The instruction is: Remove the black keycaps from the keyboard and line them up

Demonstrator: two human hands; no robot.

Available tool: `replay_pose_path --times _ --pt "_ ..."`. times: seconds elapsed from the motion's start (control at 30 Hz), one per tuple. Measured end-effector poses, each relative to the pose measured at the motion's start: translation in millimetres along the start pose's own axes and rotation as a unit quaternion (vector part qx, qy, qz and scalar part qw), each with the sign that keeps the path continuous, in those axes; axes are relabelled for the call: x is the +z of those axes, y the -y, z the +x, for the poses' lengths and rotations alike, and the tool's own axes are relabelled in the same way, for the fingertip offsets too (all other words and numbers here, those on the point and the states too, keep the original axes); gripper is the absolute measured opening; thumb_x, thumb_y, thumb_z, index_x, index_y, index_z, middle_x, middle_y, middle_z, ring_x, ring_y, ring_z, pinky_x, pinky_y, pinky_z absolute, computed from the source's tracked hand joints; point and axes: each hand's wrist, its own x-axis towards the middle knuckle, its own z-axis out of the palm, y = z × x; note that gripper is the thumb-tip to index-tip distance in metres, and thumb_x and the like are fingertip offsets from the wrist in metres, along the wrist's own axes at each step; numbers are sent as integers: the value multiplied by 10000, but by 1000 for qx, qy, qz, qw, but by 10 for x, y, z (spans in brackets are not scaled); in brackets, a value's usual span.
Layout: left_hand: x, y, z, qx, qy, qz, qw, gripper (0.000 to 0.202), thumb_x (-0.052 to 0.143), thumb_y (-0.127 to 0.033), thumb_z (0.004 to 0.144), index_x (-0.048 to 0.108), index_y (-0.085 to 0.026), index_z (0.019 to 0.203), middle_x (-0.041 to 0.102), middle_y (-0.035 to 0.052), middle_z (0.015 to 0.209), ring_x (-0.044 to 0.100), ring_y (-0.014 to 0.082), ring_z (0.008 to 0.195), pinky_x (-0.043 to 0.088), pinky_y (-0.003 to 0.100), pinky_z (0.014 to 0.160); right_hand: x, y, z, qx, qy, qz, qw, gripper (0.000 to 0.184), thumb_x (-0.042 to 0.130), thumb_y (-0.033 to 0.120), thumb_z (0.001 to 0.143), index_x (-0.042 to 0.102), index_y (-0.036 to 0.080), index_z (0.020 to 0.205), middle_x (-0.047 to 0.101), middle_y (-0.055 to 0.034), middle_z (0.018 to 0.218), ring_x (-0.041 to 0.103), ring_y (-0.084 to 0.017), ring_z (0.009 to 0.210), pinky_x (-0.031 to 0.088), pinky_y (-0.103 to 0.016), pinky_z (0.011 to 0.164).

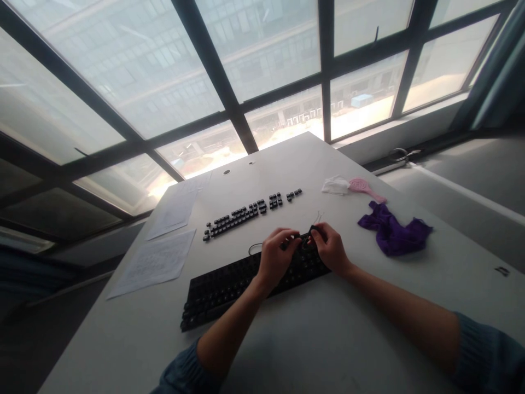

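Note:
A black keyboard (221, 287) lies on the white table (311, 339) in front of me. Both hands hover over its far right end. My left hand (275, 258) is closed in a pinch on a small dark object I cannot make out. My right hand (330, 249) is closed too, pinching a small black piece, likely a keycap or puller (308, 238). Beyond the keyboard, rows of removed black keycaps (241, 214) are laid out on the table. A thin wire tool (318, 218) lies just past my hands.
A purple cloth (392, 232) lies to the right, with a pink brush (366, 188) and a white cloth (335, 185) behind it. Paper sheets (153, 261) sit at the left. Large windows stand past the table's far edge.

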Motion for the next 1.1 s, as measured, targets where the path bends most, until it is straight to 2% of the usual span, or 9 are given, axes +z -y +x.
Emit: replay_pose_path --times 0.1,0.17,0.3,0.4,0.5,0.63,0.83,1.1 --pt "-37 190 420 -19 -30 32 999 103 729 -277 816 748 -220 900 732 18 839 649 154 717 518 281 710 8 -9 9 8 4 14 1000 213 550 419 931 565 207 912 651 -16 711 682 -206 640 540 -314 624" --pt "22 392 735 -43 -28 66 997 103 734 -293 811 762 -224 881 742 15 813 651 157 692 510 281 709 13 -17 15 13 5 17 1000 211 551 417 929 565 207 904 651 -17 706 681 -207 634 536 -312 613" --pt "272 731 1241 -65 -16 185 980 161 735 -359 818 787 -243 917 735 40 818 649 193 757 484 312 786 14 -26 26 9 9 16 1000 196 549 399 930 574 206 907 654 -13 696 675 -197 617 533 -305 609" --pt "468 862 1437 -33 3 255 966 169 695 -375 859 785 -255 938 738 58 849 615 241 898 441 366 882 10 -22 31 5 12 17 1000 187 543 389 933 584 207 919 659 -14 692 676 -197 628 534 -305 620" --pt "607 946 1511 5 29 293 956 161 651 -353 900 766 -249 939 751 57 932 560 265 1008 390 407 928 10 -16 31 5 14 22 1000 173 534 379 938 583 214 922 661 -16 686 679 -202 641 540 -314 636" --pt "688 1051 1534 29 50 327 943 173 615 -346 924 744 -237 960 728 76 1046 511 273 1065 357 424 936 17 -17 29 9 15 21 1000 175 528 383 942 588 219 930 661 -16 694 682 -202 643 549 -321 656" --pt "705 1158 1497 45 49 356 932 162 610 -333 924 742 -248 964 631 82 1185 455 286 1123 347 428 932 25 -19 25 13 20 30 999 161 530 374 943 582 223 920 654 -18 712 683 -201 642 557 -321 652" --pt "677 1165 1474 30 48 357 932 127 660 -302 887 739 -238 962 593 85 1198 432 290 1143 348 430 943 22 -28 27 17 20 34 999 160 539 371 938 586 219 928 662 -24 719 679 -203 639 563 -326 648"
